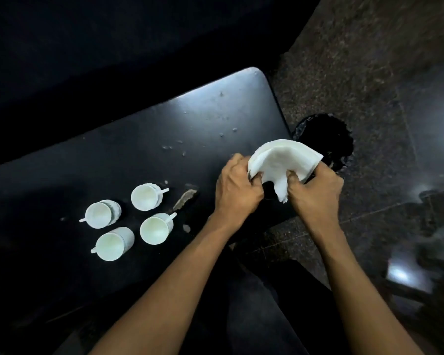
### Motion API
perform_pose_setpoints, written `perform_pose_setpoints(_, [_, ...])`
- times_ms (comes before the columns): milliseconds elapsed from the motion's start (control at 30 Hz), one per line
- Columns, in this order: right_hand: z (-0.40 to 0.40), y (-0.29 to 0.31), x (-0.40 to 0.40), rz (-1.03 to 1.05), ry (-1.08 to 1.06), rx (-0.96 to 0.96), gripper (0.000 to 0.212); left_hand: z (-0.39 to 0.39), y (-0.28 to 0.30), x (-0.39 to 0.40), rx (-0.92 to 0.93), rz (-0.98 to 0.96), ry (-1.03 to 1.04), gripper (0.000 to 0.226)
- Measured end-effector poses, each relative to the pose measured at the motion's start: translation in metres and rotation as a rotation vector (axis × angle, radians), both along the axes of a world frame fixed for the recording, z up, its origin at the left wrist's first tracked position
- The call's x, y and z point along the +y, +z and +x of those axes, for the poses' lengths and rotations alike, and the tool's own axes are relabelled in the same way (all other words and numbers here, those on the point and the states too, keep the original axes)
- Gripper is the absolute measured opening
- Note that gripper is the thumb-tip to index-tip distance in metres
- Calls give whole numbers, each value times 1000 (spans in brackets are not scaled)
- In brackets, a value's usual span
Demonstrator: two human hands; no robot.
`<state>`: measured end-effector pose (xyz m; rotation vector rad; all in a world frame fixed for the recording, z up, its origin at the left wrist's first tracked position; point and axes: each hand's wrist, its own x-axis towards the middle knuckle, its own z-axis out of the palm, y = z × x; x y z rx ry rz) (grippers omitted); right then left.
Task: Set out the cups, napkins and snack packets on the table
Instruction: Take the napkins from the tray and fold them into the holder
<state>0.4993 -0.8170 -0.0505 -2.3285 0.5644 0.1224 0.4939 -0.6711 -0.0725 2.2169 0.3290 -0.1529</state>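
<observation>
Several white cups stand in a cluster on the black table (144, 139): one at the back (146, 196), one at the left (101, 214), one at the front left (112, 244) and one at the front right (156, 228). A bent stack of white napkins (282, 157) is held above the table's right edge. My left hand (237, 187) grips its left side and my right hand (315, 192) grips its right side. No snack packets are in view.
A bin with a black liner (326, 142) stands on the speckled floor just past the table's right end. Crumbs and a chipped patch (183, 199) mark the tabletop. Blurred dark furniture (426, 242) sits at the far right.
</observation>
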Motion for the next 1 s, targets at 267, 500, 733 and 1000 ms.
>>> perform_pose_setpoints(267, [-20,-32,7,-4,-227,-4,18,-27,-20,-25,1,83,-88,12])
perform_pose_setpoints(500, [-34,-35,16,-120,-128,-156,32,-29,-25,-26,-122,172,-66,7])
perform_pose_setpoints(733, [-48,-52,15,-196,37,-340,18,-4,-41,-7,-234,421,-258,15])
perform_pose_setpoints(1000, [-52,-65,10,-266,231,-235,34,-3,-49,11,-248,215,-249,41])
